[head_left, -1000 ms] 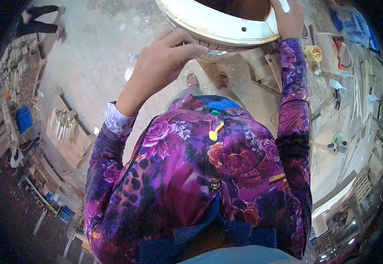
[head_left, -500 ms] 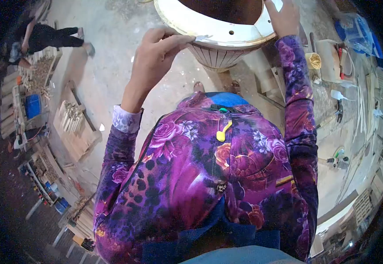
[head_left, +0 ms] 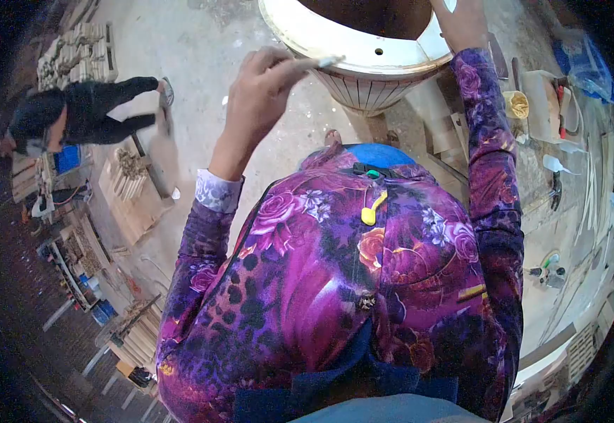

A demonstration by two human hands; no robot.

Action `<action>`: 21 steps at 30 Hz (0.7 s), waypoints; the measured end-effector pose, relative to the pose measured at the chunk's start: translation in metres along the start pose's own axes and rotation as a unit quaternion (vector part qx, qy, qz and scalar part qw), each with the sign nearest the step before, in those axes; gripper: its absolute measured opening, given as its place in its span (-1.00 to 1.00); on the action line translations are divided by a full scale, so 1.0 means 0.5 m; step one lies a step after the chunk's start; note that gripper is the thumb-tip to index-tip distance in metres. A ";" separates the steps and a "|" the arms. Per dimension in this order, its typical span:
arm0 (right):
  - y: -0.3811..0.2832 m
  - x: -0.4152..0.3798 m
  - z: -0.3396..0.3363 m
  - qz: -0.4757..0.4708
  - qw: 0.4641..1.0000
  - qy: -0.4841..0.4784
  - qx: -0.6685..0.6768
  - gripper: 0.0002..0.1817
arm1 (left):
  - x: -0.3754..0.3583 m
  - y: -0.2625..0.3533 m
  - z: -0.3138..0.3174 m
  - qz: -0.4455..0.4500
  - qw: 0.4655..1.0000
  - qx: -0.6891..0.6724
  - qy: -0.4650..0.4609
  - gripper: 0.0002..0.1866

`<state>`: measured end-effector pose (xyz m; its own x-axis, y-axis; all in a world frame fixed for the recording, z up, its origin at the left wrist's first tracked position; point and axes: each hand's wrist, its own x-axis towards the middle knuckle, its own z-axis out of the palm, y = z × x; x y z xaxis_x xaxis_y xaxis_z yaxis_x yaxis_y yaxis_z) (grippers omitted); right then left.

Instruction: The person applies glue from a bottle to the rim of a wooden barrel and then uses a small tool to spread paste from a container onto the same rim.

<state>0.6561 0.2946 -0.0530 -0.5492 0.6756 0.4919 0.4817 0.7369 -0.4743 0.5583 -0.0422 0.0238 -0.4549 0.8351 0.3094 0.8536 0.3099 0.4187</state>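
Head view, looking down over the person's purple floral top (head_left: 335,282) to a concrete floor (head_left: 201,77); 1 round wooden piece (head_left: 363,53), with a pale flat rim, 2 small holes and a slatted side, stands at the top of the frame, directly ahead of the person. The left hand (head_left: 261,95) is raised just beside the near edge of the rim; its fingers are pinched together on a small pale sliver (head_left: 329,61) whose tip reaches the rim; whether the sliver is a tool or a strip of material cannot be told. The right hand (head_left: 462,21) lies on the far right part of the rim, partly cut off by the frame edge; its fingers appear flat and steadying, though their exact state cannot be told. The step in hand appears to be work along the rim's outer edge with the sliver, the right hand bracing the piece; the next move likely calls for a steady brace and a light, controlled pass of the tip along the edge. A bench with tools (head_left: 560,127) runs along the right; another person in dark clothes (head_left: 88,113) bends over stacked wooden parts (head_left: 134,183) at the left, well apart.
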 end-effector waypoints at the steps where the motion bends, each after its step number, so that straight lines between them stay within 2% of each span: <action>1: -0.001 0.000 -0.001 0.001 1.000 0.001 0.001 -0.41 | 0.002 0.010 -0.009 0.001 1.000 0.001 0.000 -0.70; 3: -0.004 0.000 -0.006 0.009 1.000 -0.005 0.009 -0.40 | 0.009 0.023 -0.024 0.047 0.995 -0.029 -0.085 -0.71; 4: -0.003 0.000 -0.004 0.008 1.000 -0.005 0.010 -0.40 | 0.011 0.023 -0.025 0.050 0.993 -0.059 -0.092 -0.72; 8: -0.007 0.001 -0.008 0.018 1.000 -0.008 0.006 -0.40 | 0.021 0.004 -0.007 0.017 0.995 -0.086 -0.037 -0.72; 10: -0.005 0.000 -0.008 0.031 0.999 -0.016 0.007 -0.40 | 0.020 0.001 0.003 -0.007 1.000 0.001 -0.015 -0.78; 11: 0.004 0.000 -0.001 0.013 1.000 -0.006 0.002 -0.40 | 0.017 0.002 0.004 -0.005 1.000 0.001 -0.015 -0.78; 14: 0.006 0.000 0.001 0.002 1.000 0.001 -0.004 -0.40 | 0.014 0.027 -0.012 -0.008 0.986 -0.122 -0.114 -0.77; 18: 0.009 0.001 0.002 0.001 1.000 0.003 -0.001 -0.40 | 0.023 0.003 0.010 0.002 0.988 -0.140 -0.060 -0.74; 20: 0.004 0.000 -0.004 0.018 1.000 -0.006 0.006 -0.40 | 0.022 -0.018 0.023 0.049 0.998 -0.044 -0.022 -0.69; 21: 0.001 0.000 -0.006 0.034 0.999 -0.015 0.013 -0.41 | 0.023 -0.021 0.020 0.049 0.998 -0.044 -0.023 -0.69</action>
<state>0.6584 0.2954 -0.0510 -0.5365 0.7227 0.4357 0.5006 0.6882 -0.5251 0.5464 -0.0314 0.0145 -0.3576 0.8794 0.3144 0.8664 0.1867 0.4631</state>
